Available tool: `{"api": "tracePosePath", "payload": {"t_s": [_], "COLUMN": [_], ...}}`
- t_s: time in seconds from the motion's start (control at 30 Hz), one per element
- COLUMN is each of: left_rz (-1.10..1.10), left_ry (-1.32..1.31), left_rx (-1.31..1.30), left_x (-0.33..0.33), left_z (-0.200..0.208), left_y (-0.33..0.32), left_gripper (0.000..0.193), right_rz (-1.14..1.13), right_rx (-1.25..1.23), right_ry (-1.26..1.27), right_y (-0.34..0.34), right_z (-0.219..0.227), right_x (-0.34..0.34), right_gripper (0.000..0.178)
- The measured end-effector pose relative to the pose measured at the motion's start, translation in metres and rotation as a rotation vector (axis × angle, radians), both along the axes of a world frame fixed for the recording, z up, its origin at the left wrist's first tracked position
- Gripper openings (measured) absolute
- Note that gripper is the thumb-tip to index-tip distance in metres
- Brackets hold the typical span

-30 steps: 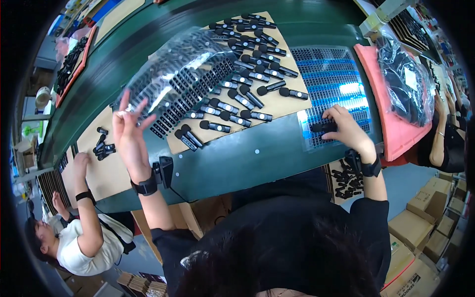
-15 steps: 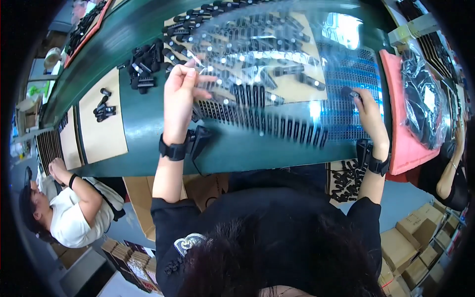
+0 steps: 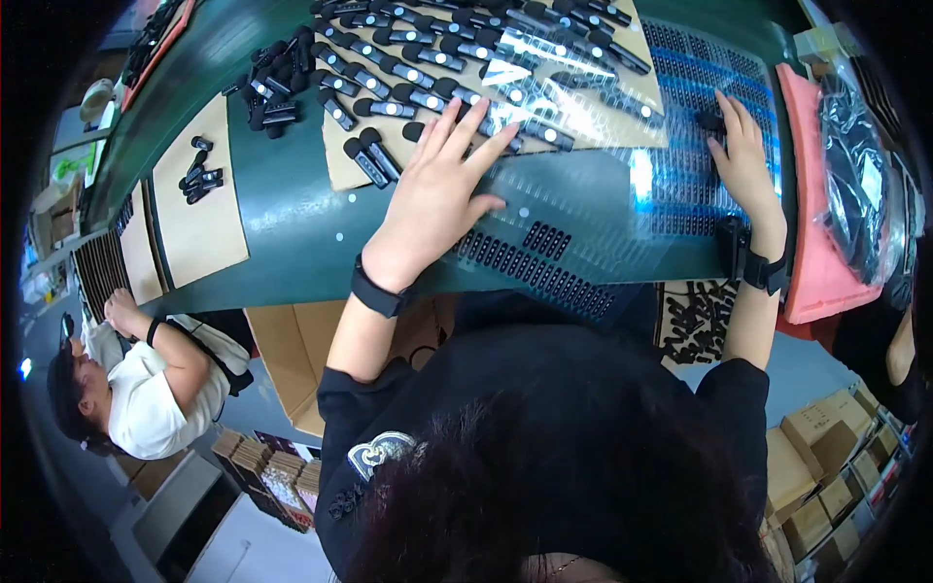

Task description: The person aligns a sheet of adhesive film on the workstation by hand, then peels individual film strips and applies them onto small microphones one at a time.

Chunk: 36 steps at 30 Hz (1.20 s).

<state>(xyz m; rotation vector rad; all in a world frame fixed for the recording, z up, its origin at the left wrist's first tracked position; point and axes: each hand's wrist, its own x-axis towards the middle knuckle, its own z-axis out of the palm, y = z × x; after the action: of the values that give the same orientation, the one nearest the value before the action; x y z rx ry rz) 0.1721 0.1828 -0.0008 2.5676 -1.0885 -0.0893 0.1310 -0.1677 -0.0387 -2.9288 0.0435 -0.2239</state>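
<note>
My left hand (image 3: 435, 199) lies with fingers spread over a clear plastic sheet (image 3: 573, 189), touching its left part. Rows of black oval stickers (image 3: 525, 264) run along the sheet's near edge, which overhangs the table's front. Beneath and beyond it, many small black microphones with foam tips (image 3: 403, 73) rest in rows on a cardboard sheet (image 3: 345, 167). My right hand (image 3: 746, 160) is over a blue-striped sticker sheet (image 3: 680, 185), a dark foam-tipped microphone (image 3: 710, 121) between thumb and fingers; its grip is partly hidden.
A heap of microphones (image 3: 272, 83) lies left of the cardboard, and several more (image 3: 201, 180) on another board (image 3: 209, 238). Pink foam (image 3: 799, 214) with a bagged black item (image 3: 855, 185) borders the right. A co-worker (image 3: 155, 394) sits at the left.
The clear sheet has come down from a raised, blurred position onto the microphones and table. My left hand has turned palm down onto it. My right hand has shifted slightly away and right.
</note>
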Motion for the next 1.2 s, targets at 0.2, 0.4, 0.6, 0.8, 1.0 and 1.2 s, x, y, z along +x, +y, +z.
{"api": "tracePosePath", "payload": {"t_s": [0.2,0.4,0.6,0.8,1.0,1.2], "left_rz": [0.110,-0.017,-0.186,-0.160,-0.164,-0.075], "left_ry": [-0.180,-0.062,0.189,0.334,0.364,0.313], "left_rx": [0.086,-0.022,-0.092,-0.219,-0.288,-0.265], "left_x": [-0.010,-0.037,-0.068,-0.066,-0.077,-0.082], "left_z": [-0.005,-0.006,-0.009,-0.033,-0.031,-0.033], "left_y": [-0.003,-0.012,-0.021,-0.020,-0.030,-0.032], "left_gripper": [0.066,0.062,0.052,0.040,0.038,0.040], "right_rz": [0.054,0.241,0.326,0.341,0.334,0.388], "right_rx": [0.068,0.301,0.189,0.085,0.050,0.231], "right_ry": [-0.116,0.147,0.253,0.253,0.217,0.222], "right_y": [0.049,0.139,0.147,0.147,0.149,0.143], "right_z": [0.060,0.050,-0.003,-0.009,-0.013,-0.005], "right_x": [-0.041,-0.084,-0.095,-0.097,-0.103,-0.098], "right_gripper": [0.056,0.085,0.093,0.088,0.088,0.085]}}
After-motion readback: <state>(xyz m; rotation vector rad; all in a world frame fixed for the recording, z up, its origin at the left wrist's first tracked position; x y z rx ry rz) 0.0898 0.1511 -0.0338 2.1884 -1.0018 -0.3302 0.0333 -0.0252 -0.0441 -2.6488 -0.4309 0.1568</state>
